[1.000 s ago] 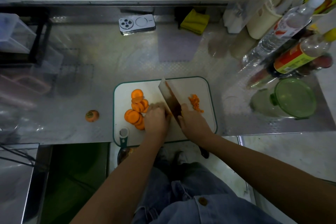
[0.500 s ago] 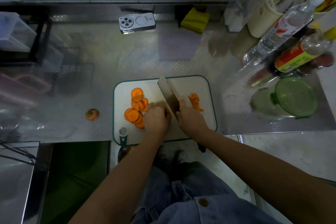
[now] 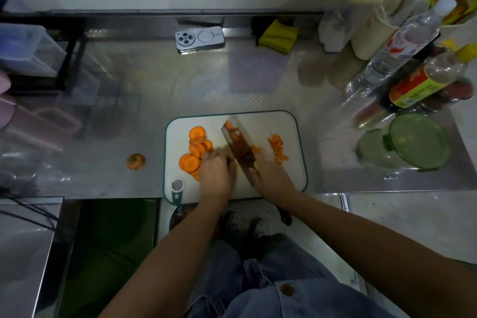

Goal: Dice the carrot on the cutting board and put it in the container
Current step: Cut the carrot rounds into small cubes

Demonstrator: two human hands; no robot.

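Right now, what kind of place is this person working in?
Probably a home kitchen: a steel counter holds a white, green-edged cutting board with orange carrot slices, the right hand grips a broad steel cleaver, and labelled plastic bottles stand nearby.

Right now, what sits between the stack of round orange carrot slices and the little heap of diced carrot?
The broad steel cleaver blade, gripped by the right hand, over the white cutting board; head view.

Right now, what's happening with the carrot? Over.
Right hand grips cleaver. Left hand pins carrot slices on cutting board. Few dice cut. Container lid on.
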